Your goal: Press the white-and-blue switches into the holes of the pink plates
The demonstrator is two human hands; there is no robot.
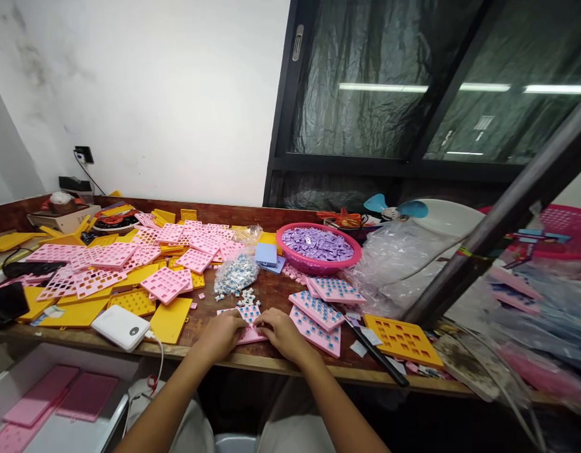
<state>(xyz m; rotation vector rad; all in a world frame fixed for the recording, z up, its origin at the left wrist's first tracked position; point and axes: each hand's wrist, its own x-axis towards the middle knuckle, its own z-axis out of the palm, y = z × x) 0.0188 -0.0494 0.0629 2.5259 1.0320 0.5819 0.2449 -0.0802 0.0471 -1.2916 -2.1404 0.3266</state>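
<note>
panel (251,337) on bench (274,292) near front edge, between left hand (226,331) and right hand (281,333). fingers of both curled in on it — can't tell if either pinches a part. loose parts (247,297) just behind; a nudge could scatter them. studded panels (317,309) right, overlapping — an elbow might slide them.

There are two hands (225,333) at lower centre, one power bank (121,327) lower left, one fan (391,213) right (overlapping pink boards (166,284) defy counting).
</note>
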